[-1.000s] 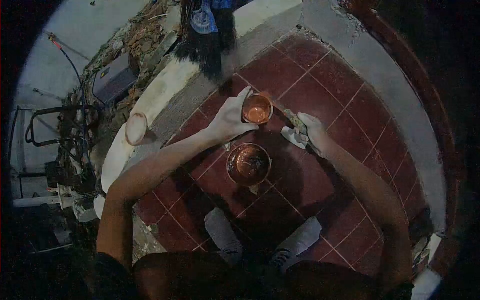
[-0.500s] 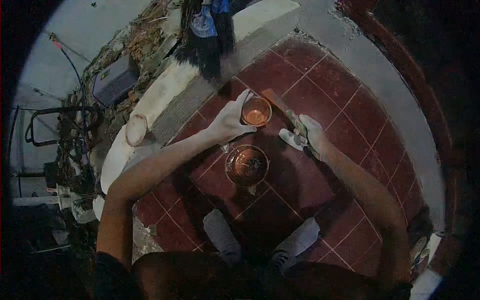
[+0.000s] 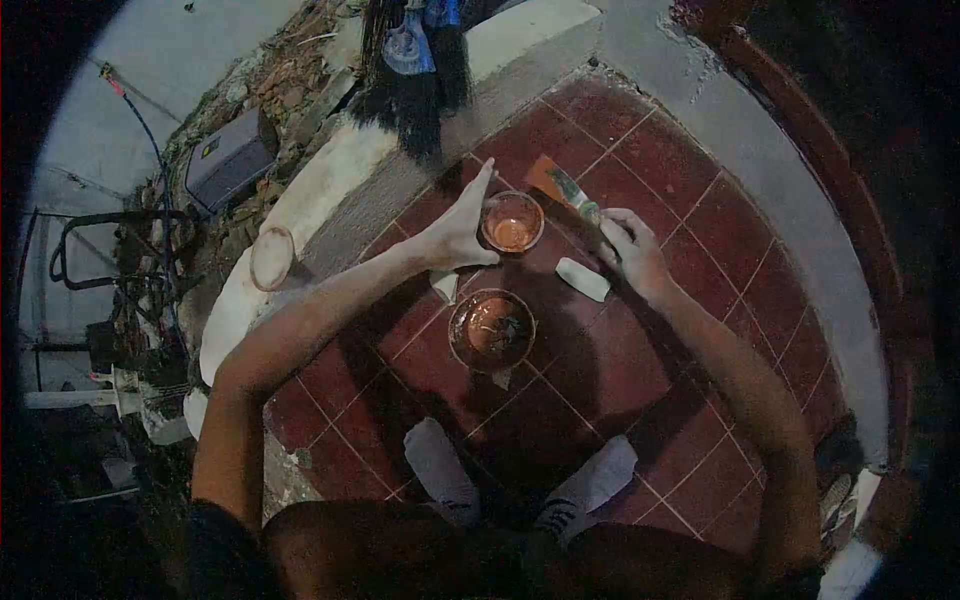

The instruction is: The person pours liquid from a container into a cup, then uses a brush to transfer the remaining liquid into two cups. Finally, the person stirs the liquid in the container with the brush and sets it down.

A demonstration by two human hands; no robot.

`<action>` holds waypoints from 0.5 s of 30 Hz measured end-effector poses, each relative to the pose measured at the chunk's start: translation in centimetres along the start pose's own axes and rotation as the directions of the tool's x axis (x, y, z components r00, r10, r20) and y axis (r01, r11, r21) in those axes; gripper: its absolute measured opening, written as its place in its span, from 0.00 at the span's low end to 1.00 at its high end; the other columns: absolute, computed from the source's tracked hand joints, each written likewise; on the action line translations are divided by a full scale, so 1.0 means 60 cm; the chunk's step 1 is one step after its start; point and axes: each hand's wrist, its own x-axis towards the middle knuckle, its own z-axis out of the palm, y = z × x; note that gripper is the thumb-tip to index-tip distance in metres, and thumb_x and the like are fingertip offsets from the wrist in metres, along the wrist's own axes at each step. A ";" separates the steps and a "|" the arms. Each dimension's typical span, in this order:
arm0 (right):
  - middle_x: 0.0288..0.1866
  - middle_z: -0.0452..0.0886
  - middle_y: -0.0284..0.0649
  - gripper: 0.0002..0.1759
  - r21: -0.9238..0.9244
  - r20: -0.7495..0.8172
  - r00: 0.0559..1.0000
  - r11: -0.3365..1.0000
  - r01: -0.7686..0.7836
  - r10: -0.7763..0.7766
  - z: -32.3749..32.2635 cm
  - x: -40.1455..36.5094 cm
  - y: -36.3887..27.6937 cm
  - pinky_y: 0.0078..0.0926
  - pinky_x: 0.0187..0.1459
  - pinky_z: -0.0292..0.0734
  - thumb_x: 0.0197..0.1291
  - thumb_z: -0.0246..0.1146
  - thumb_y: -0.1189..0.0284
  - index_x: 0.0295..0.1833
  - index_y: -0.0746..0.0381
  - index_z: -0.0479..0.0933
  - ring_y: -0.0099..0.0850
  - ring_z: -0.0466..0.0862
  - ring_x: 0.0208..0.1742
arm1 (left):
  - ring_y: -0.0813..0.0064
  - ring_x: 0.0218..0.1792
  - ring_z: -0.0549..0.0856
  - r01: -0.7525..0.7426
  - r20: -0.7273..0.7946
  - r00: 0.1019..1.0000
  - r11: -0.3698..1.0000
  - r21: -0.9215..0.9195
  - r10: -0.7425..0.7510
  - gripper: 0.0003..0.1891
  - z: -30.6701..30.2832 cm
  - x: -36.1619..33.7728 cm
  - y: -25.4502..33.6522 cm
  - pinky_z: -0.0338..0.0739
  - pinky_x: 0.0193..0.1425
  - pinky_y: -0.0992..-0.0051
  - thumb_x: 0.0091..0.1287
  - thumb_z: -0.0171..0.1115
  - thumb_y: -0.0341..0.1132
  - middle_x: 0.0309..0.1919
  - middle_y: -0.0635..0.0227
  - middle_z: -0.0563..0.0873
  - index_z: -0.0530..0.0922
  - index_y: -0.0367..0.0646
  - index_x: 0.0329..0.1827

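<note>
A clear round tub with orange-brown liquid in it stands on the red tiles. Beside its left side, my left hand is open, thumb and fingers spread around it. On the right, my right hand grips the handle of a flat paintbrush, its wide orange end pointing up and left, just past the tub. A second round container, its inside coated orange-brown, sits nearer to me. Between the tub and my right hand lies a white oblong piece; a small white wedge is below my left hand.
My feet in pale socks are close behind the near container. A pale kerb runs along the left with a round lid on it. Dark broom bristles hang over the kerb at the top. A grey box lies beyond.
My left hand's fingers have opened away from the tub. The paintbrush has swung up and right, with my right hand shifted slightly right, clear of the white oblong piece.
</note>
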 end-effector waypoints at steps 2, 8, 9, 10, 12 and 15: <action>0.37 0.80 0.30 0.13 -0.028 0.025 0.997 0.997 -0.073 0.074 -0.014 0.010 0.000 0.17 0.37 0.73 0.75 0.58 0.66 0.57 0.62 0.78 0.17 0.77 0.35 | 0.54 0.76 0.64 0.009 -0.018 1.000 0.995 0.095 -0.007 0.73 0.005 -0.004 0.013 0.59 0.81 0.59 0.48 0.84 0.36 0.78 0.48 0.56 0.28 0.39 0.82; 0.47 0.86 0.38 0.20 -0.103 0.118 0.992 0.993 0.064 -0.051 -0.042 0.032 -0.003 0.26 0.54 0.76 0.69 0.65 0.62 0.57 0.65 0.81 0.25 0.83 0.50 | 0.55 0.76 0.65 -0.005 -0.029 1.000 1.000 -0.025 0.004 0.69 0.015 0.003 0.019 0.56 0.82 0.62 0.49 0.82 0.34 0.71 0.48 0.65 0.32 0.33 0.81; 0.47 0.87 0.39 0.20 -0.084 0.104 0.993 0.995 0.060 -0.052 -0.039 0.037 0.001 0.27 0.54 0.76 0.68 0.66 0.62 0.58 0.65 0.81 0.26 0.84 0.50 | 0.55 0.76 0.65 -0.004 -0.029 1.000 1.000 -0.026 0.003 0.69 0.015 0.003 0.014 0.56 0.82 0.62 0.49 0.82 0.34 0.71 0.48 0.65 0.32 0.33 0.81; 0.48 0.87 0.40 0.21 -0.064 0.089 0.995 0.996 0.058 -0.052 -0.038 0.041 0.004 0.28 0.54 0.77 0.68 0.67 0.61 0.58 0.65 0.81 0.27 0.84 0.50 | 0.55 0.76 0.65 -0.019 -0.033 0.999 1.000 0.018 0.020 0.68 0.014 0.006 0.009 0.55 0.82 0.62 0.49 0.82 0.34 0.72 0.48 0.65 0.33 0.33 0.81; 0.47 0.87 0.40 0.21 -0.112 0.106 0.993 0.991 0.073 -0.061 -0.041 0.043 -0.005 0.28 0.54 0.77 0.67 0.67 0.61 0.57 0.65 0.81 0.28 0.85 0.49 | 0.55 0.76 0.64 -0.033 -0.035 0.999 0.997 0.064 0.035 0.68 0.006 0.008 0.004 0.55 0.82 0.61 0.49 0.81 0.34 0.73 0.48 0.65 0.33 0.34 0.81; 0.48 0.87 0.41 0.22 -0.154 0.123 0.991 0.986 0.062 -0.043 -0.039 0.040 -0.025 0.29 0.54 0.77 0.66 0.68 0.60 0.58 0.64 0.82 0.30 0.85 0.50 | 0.54 0.77 0.63 -0.031 0.003 1.000 0.987 0.157 0.031 0.67 -0.003 0.012 0.001 0.54 0.83 0.60 0.49 0.81 0.34 0.76 0.49 0.63 0.34 0.35 0.82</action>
